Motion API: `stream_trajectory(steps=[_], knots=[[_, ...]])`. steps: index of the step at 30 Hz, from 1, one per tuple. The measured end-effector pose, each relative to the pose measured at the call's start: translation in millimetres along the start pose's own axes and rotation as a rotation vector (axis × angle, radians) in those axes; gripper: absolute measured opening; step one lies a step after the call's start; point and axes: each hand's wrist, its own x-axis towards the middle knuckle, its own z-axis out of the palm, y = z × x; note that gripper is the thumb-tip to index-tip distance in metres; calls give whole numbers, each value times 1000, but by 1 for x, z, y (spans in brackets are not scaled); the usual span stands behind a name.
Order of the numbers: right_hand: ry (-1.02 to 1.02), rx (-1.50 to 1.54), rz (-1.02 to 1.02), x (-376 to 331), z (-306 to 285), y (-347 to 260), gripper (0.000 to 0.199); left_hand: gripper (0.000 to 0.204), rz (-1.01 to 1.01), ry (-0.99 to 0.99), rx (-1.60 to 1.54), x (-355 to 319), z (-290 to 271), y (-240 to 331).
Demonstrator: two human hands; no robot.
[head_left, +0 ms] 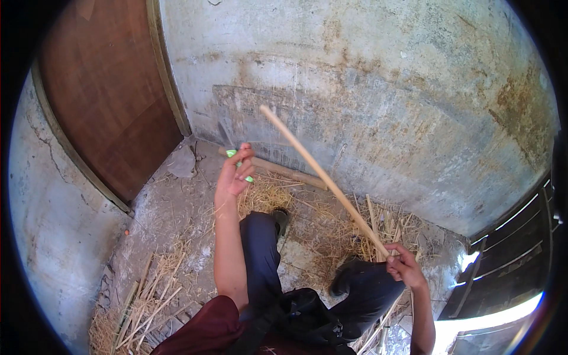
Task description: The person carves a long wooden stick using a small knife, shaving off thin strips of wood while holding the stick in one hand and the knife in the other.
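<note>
My right hand (407,267) grips the lower end of a long pale wooden stick (324,177). The stick slants up and to the left, and its far end is free in front of the wall. Raised to the left of the stick, my left hand (238,171) is curled around a bright green object (231,152). Green shows at two places beside the fingers; the rest is hidden, so I cannot make out its kind. My left hand and the stick are apart.
A thicker pole (290,172) lies on the floor along the stained wall (378,118). Loose straw and thin split strips (148,307) lie at the left and near my feet. A brown door (112,89) stands at the left, dark slats (503,266) at the right.
</note>
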Motion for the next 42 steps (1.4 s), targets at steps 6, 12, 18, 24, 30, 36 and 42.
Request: stream_trajectory(steps=[6, 12, 18, 24, 30, 36, 42], knots=[[127, -58, 2, -24, -90, 23, 26, 11, 250, 25, 26, -31, -36, 89], [374, 81, -77, -51, -113, 31, 25, 32, 401, 885, 1221, -53, -133, 141], [305, 31, -95, -42, -62, 17, 26, 51, 440, 949, 1840, -36, -154, 67], [210, 141, -81, -12, 26, -15, 25, 31, 298, 460, 1476, -17, 13, -73], [-19, 242, -98, 2, 78, -17, 29, 36, 424, 207, 1540, -13, 73, -146], [-83, 257, -124, 3, 97, -24, 31, 47, 282, 52, 1458, -30, 87, -181], [-78, 284, -144, 6, 104, -33, 33, 17, 279, -30, 1535, -54, 101, -199]])
